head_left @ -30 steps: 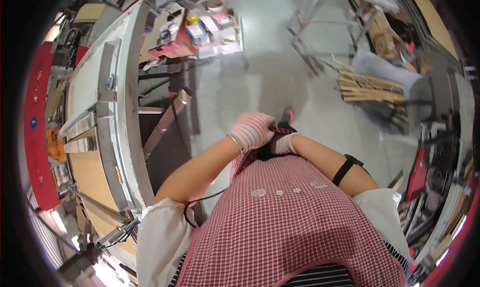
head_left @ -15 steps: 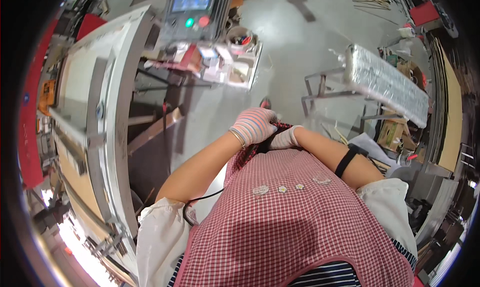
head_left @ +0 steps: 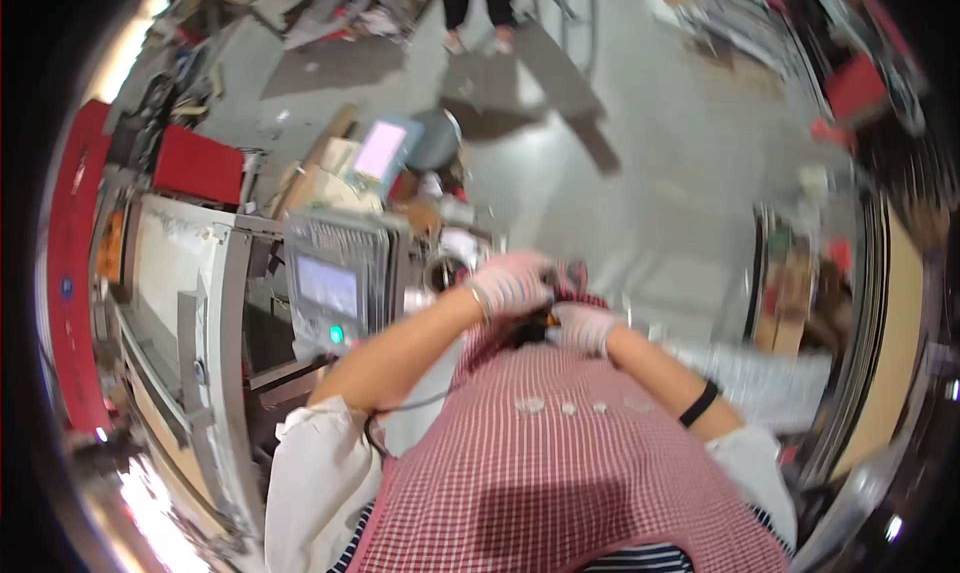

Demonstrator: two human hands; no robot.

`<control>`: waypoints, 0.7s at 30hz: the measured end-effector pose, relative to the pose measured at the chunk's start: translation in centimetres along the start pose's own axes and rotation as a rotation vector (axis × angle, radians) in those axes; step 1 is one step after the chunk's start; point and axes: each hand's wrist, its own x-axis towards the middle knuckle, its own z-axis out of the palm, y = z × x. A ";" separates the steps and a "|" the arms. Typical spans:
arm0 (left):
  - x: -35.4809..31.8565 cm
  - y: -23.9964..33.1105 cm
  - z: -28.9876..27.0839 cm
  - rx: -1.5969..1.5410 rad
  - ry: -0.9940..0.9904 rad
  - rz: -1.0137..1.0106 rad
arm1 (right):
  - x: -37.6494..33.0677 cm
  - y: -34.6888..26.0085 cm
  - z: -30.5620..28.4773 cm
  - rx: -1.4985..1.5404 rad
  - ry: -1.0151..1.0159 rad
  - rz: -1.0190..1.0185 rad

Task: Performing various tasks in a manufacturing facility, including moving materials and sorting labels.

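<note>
My left hand [head_left: 512, 283], in a striped knit glove, is closed on bunched cloth at the front of my red checked apron [head_left: 570, 423]. Close beside it, my right hand [head_left: 584, 329] in a pale glove bends its fingers inward against a dark thing with a bit of orange [head_left: 548, 320]. Folds of cloth and motion blur hide most of that thing, so its kind does not show. A darker red-and-black checked piece of cloth [head_left: 582, 299] sticks out beyond both hands.
At left stands a grey control box [head_left: 335, 283] with a lit screen, by a white-framed machine [head_left: 222, 323]. Beyond it lies clutter around a round bin [head_left: 435, 138]. A plastic-wrapped slab [head_left: 770, 383] is at right, near boards [head_left: 895, 323]. Another person [head_left: 478, 3] stands far ahead.
My view has tipped up and shifted, bringing the other person and more floor into sight. Both hands stay together at the apron; a bit of orange now shows between them.
</note>
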 end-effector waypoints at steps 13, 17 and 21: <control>15.5 -11.7 -20.1 -0.349 0.397 -0.279 | 13.5 -8.8 -31.5 -0.179 -0.068 -0.611; 21.9 -18.6 -25.9 -0.593 0.484 -0.154 | 18.9 -12.2 -41.2 0.252 0.106 -0.498; 25.9 -23.8 -34.0 -0.973 0.370 0.175 | 21.2 -18.7 -51.8 0.530 -0.052 -0.337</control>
